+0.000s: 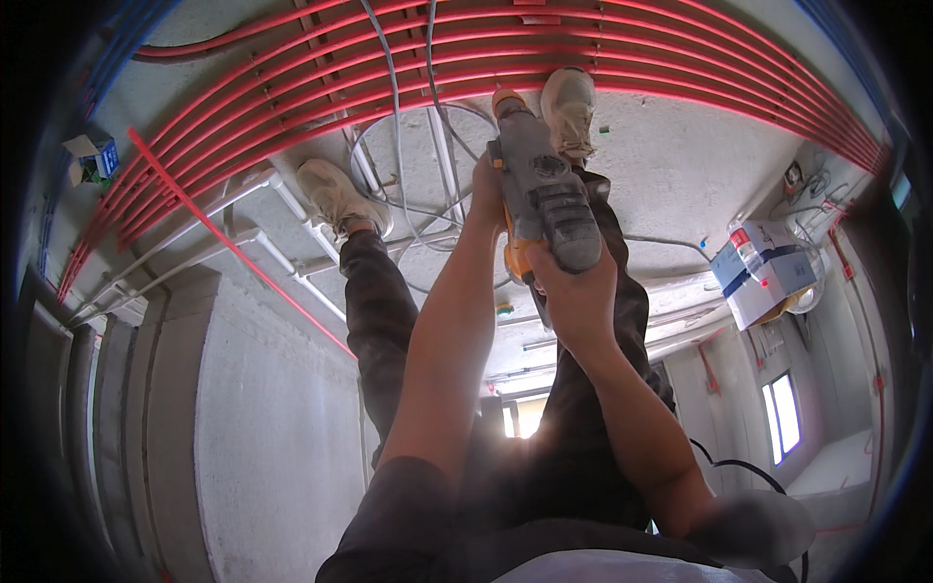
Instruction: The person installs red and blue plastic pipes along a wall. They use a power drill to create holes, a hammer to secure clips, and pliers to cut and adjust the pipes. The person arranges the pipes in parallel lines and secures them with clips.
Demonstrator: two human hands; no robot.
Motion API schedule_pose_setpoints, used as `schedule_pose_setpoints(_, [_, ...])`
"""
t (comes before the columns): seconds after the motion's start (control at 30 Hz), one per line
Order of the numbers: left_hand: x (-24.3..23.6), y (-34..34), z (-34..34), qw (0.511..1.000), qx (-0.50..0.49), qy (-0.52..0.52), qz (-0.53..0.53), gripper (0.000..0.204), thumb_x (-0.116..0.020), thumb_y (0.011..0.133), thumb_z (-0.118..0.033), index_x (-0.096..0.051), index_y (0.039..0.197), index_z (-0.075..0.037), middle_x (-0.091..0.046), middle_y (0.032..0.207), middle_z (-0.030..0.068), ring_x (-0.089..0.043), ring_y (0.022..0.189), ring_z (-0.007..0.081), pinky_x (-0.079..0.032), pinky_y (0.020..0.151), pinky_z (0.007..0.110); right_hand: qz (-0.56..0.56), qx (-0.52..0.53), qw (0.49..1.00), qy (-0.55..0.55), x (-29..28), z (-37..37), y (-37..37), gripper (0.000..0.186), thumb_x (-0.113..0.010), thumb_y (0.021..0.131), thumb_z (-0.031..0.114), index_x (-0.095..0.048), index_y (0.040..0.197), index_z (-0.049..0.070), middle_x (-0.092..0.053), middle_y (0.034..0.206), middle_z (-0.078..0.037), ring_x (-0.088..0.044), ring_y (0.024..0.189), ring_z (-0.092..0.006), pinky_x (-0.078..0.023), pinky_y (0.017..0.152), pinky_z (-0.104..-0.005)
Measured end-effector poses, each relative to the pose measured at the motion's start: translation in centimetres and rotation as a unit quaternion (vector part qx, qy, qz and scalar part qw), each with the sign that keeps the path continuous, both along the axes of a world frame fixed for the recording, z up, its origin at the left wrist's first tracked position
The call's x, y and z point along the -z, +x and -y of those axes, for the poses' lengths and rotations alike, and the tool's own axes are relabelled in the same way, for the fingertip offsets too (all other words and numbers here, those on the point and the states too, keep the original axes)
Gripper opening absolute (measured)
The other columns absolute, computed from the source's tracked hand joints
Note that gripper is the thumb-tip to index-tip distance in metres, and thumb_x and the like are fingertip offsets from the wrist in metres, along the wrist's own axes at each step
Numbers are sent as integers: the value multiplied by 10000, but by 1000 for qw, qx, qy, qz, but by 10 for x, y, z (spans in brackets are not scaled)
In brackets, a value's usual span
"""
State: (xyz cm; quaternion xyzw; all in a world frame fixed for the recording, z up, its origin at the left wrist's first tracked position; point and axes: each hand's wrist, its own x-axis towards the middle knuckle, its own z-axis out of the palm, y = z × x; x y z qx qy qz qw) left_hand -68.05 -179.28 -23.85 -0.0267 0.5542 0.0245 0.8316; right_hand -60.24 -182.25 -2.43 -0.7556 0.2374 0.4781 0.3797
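Observation:
I hold a grey and orange power drill (549,204), its nose pointing away from me toward several red conduits (437,73) that run across the concrete floor (661,175). My left hand (489,194) is closed on the tool's front part, its fingers partly hidden behind it. My right hand (583,296) grips the rear handle, below the grey motor housing. My shoes stand on either side, the right one (569,107) close beside the tool's nose, the left one (335,194) among grey cables (397,136) and white pipes (301,214).
A loose red pipe (228,233) lies diagonally at the left. A small blue box (90,160) sits near the left rim. At the right are a white and blue cardboard box (758,277) and a coil of wire. Concrete walls (253,408) stand around, with a window (781,418) on the right.

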Motion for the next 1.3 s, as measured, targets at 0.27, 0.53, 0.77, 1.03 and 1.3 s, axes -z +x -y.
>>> schedule_pose_setpoints(0.27, [-10,7,-4,996,84,23,-25,358,-557,1036,-317,-627,1214,-14,-702,1080,110,-719,932,226,-601,809,369,-1,-29,999,-18,0,2,15,367,-784,905,118,-635,1215,-13,-721,1001,-52,-651,842,-76,-540,752,-262])
schedule_pose_setpoints(0.53, [10,-5,8,997,66,44,7,337,-548,1037,-303,-633,1196,-18,-701,1075,111,-720,930,224,-604,795,375,-16,0,1000,-19,-4,0,22,386,-758,879,91,-635,1227,-23,-723,1034,-46,-655,889,-76,-542,797,-264])
schedule_pose_setpoints(0.77, [18,-15,4,999,-16,-47,17,338,-560,1034,-304,-639,1202,-22,-702,1081,111,-720,928,227,-605,808,382,-22,-3,1000,-18,-2,-2,13,383,-769,900,109,-635,1238,-12,-715,1024,-38,-642,874,-67,-539,786,-256])
schedule_pose_setpoints(1.03, [8,-7,-1,999,40,-7,0,392,-565,1024,-325,-615,1257,-13,-706,1127,127,-729,963,234,-611,838,382,-24,7,1000,-15,-4,-10,16,381,-785,910,118,-631,1235,-6,-716,1035,-38,-651,889,-75,-544,795,-264])
schedule_pose_setpoints(1.3, [10,-10,0,999,41,2,8,393,-557,1033,-326,-611,1269,-16,-700,1145,130,-724,996,234,-608,851,380,-4,-7,1000,1,0,-6,10,365,-789,899,102,-634,1214,2,-714,1015,-31,-647,866,-71,-543,786,-261])
